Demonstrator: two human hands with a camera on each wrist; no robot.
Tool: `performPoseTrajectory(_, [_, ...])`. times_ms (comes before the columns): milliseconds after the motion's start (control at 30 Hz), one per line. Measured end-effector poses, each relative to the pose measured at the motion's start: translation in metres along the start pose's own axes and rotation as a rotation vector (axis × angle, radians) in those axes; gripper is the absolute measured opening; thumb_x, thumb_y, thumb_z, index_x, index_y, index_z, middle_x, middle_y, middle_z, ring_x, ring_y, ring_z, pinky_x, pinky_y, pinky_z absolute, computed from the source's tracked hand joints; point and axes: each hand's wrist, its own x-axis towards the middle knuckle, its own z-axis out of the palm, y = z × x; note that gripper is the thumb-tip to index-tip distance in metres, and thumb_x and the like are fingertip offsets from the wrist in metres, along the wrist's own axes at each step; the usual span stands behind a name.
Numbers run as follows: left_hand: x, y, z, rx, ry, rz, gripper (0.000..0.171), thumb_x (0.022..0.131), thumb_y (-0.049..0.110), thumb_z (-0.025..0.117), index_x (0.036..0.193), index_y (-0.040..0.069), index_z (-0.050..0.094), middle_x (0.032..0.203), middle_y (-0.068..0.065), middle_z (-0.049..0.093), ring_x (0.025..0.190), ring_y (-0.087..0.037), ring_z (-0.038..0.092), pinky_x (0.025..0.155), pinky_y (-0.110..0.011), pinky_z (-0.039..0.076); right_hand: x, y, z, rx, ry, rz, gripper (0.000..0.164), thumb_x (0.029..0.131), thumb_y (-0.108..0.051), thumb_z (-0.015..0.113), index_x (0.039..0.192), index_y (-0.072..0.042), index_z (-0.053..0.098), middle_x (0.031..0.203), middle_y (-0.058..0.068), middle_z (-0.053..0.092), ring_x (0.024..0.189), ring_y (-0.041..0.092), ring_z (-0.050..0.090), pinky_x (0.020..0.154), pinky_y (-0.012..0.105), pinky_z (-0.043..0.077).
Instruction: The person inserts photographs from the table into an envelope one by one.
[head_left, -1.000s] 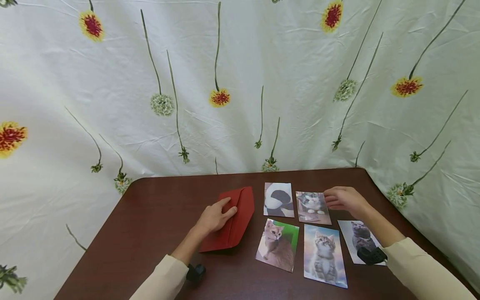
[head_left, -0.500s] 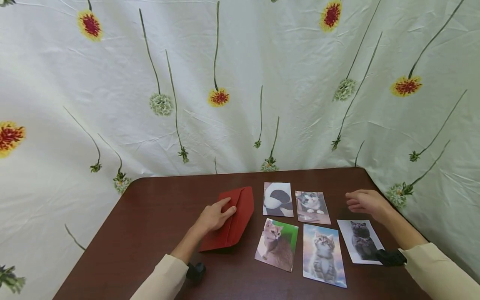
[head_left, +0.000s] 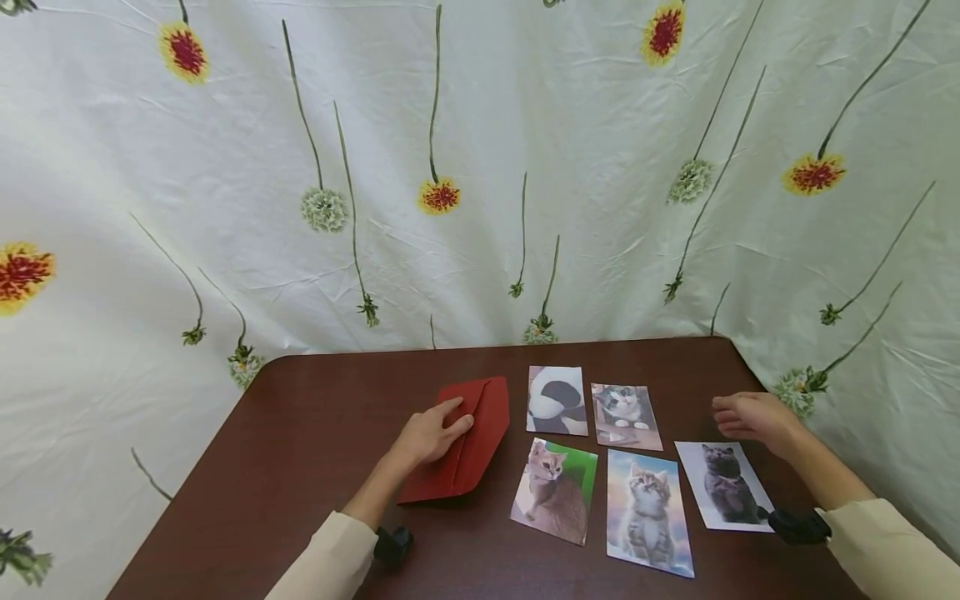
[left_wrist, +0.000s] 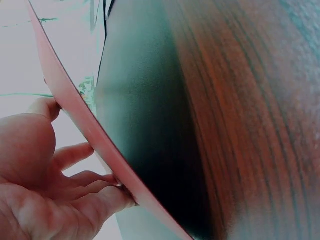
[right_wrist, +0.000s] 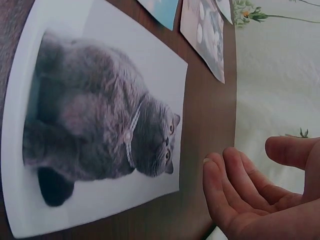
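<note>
In the head view, a red envelope (head_left: 471,442) lies on the dark wooden table, its near edge raised over a shadow. My left hand (head_left: 426,433) rests on it, index finger and thumb extended. The left wrist view has the fingertips of this left hand (left_wrist: 65,185) touching one face of the envelope (left_wrist: 95,127). My right hand (head_left: 756,417) hovers near the table's right edge, just beyond a photo card of a grey cat (head_left: 726,483). Seen from the right wrist, the right hand (right_wrist: 260,195) has loosely bent fingers and holds nothing.
Left of the grey cat are a striped kitten card (head_left: 648,510) and a tan cat card (head_left: 557,490). Behind them lie a white-and-grey picture card (head_left: 557,400) and a smaller kitten card (head_left: 626,417). A flowered white cloth (head_left: 480,267) hangs behind the table (head_left: 315,467).
My right hand has moved right, away from the small kitten card, uncovering more of the grey cat card. The left hand has stayed on the envelope.
</note>
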Motion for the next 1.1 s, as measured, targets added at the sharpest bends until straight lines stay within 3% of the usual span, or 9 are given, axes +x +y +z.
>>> performPoseTrajectory(500, [0.001, -0.003, -0.002, -0.003, -0.016, -0.009, 0.055, 0.104, 0.041, 0.054, 0.15, 0.011, 0.05, 0.145, -0.023, 0.057, 0.132, -0.043, 0.054, 0.108, -0.058, 0.044, -0.004, 0.018, -0.015, -0.014, -0.028, 0.049, 0.054, 0.106, -0.015, 0.042, 0.137, 0.03, 0.037, 0.134, 0.043, 0.052, 0.109, 0.039, 0.068, 0.087, 0.038, 0.059])
performPoseTrajectory(733, [0.002, -0.002, -0.004, -0.001, -0.025, -0.01, 0.056, 0.104, 0.041, 0.053, 0.151, 0.011, 0.05, 0.145, -0.023, 0.056, 0.132, -0.044, 0.054, 0.108, -0.058, 0.044, -0.006, 0.03, -0.024, 0.016, -0.091, 0.055, 0.049, 0.105, -0.011, 0.041, 0.132, 0.03, 0.043, 0.121, 0.035, 0.066, 0.097, 0.018, 0.071, 0.083, 0.032, 0.059])
performPoseTrajectory(1100, [0.001, -0.001, -0.005, 0.001, -0.024, -0.017, 0.055, 0.104, 0.04, 0.054, 0.15, 0.011, 0.051, 0.145, -0.024, 0.056, 0.132, -0.044, 0.054, 0.107, -0.058, 0.044, -0.008, 0.038, -0.022, 0.034, -0.096, 0.117, 0.044, 0.103, -0.008, 0.045, 0.129, 0.028, 0.049, 0.112, 0.026, 0.071, 0.093, 0.017, 0.069, 0.081, 0.033, 0.06])
